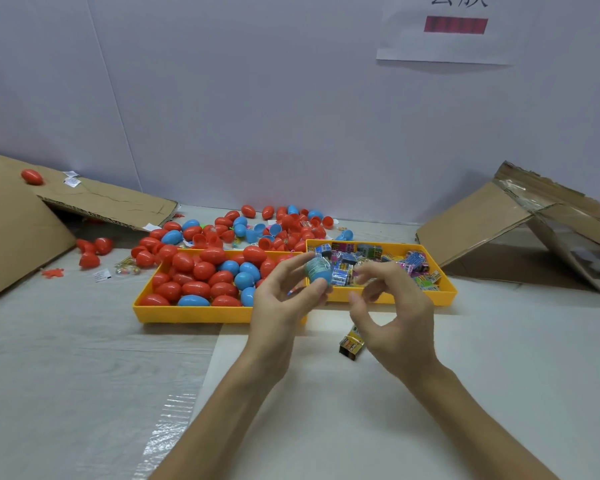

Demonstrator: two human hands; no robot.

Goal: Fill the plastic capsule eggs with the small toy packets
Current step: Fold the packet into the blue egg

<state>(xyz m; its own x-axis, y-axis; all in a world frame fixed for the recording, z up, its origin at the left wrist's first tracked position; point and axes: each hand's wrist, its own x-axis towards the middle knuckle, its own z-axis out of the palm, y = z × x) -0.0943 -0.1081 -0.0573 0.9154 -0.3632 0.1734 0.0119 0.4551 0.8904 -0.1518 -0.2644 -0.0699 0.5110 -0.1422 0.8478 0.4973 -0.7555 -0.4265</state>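
A blue egg (pixel 318 276), a packet showing at its top, is gripped by the curled fingers of the left hand (pixel 278 313) over the left end of the packet tray (pixel 413 298). The right hand (pixel 392 306) is held curled just beside it; a grip cannot be told through the blur. An egg tray (pixel 187 314) touches the packet tray's left side. Loose eggs (pixel 281 226) lie behind it, one packet (pixel 352 346) in front, and cardboard (pixel 471 220) to its right.

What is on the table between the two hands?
A small black-and-yellow toy packet lies on the white table between the left hand, gripping a blue plastic capsule egg, and the right hand, touching neither. Head view.
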